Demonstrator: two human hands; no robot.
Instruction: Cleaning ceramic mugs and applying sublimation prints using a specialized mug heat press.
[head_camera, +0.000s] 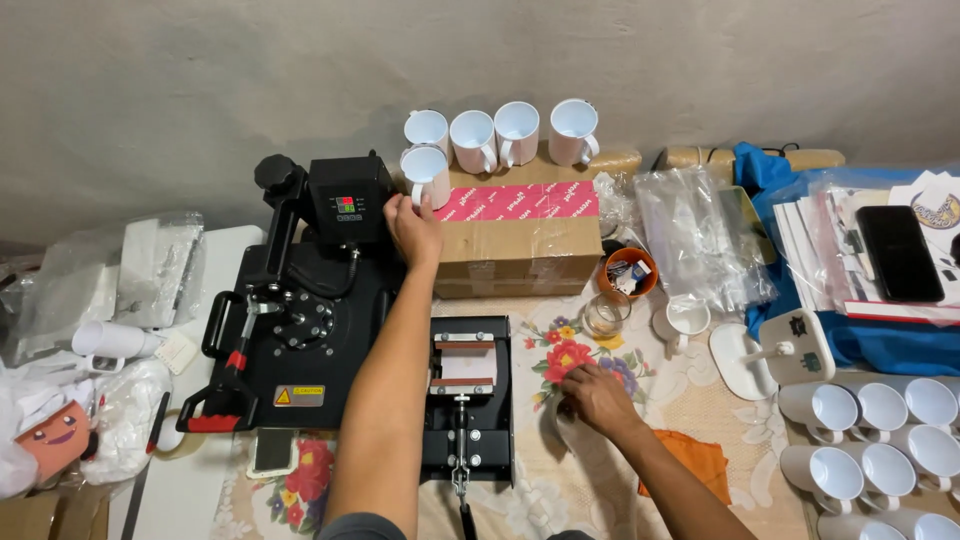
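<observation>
My left hand (413, 228) reaches forward and grips a white mug (427, 172) at the left end of a cardboard box (520, 250) with pink tape. Three more white mugs (497, 135) stand in a row behind it on the box. My right hand (596, 396) rests palm down on a white sheet (590, 450) on the floral tablecloth, just right of a black mug press (470, 400) whose clamp holds a white blank. A larger black heat press (300, 320) with a control box sits left of my left arm.
A glass (606, 314), a white mug (684, 320) and an orange bowl (630, 272) stand right of the box. Several white mugs (880, 440) lie at the right edge beside clear plastic bags (700, 240), stacked papers and a black phone (898, 252). Plastic wrapping clutters the left.
</observation>
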